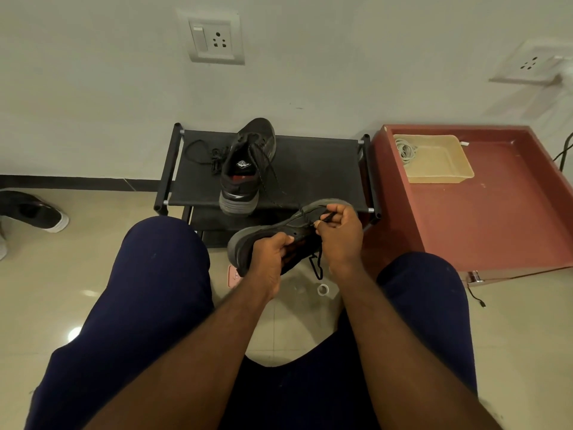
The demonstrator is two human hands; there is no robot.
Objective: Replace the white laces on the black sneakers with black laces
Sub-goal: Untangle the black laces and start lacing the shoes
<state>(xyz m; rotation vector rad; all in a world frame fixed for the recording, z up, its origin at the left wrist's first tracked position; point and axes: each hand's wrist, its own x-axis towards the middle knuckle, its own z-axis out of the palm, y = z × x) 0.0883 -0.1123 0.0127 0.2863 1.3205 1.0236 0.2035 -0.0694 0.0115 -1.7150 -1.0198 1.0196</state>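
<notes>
Left hand (271, 254) grips black fabric sneaker (248, 240), seemingly light, at collar; right hand (341, 234) pinches limp black lace (329, 216) near its tip.

Visible body parts: two arms, two legs
- Left forearm (198, 352) and right forearm (387, 330): bare from the lower frame edge to the wrist
- Left hand (269, 256) and right hand (339, 234): bare; one fingernail shows on the right hand
- Trousers (148, 299): dark navy, plain matt fabric that covers both thighs and both knees; a few small pale specks mark the cloth near each knee; the cloth reads almost black at the lap
</notes>
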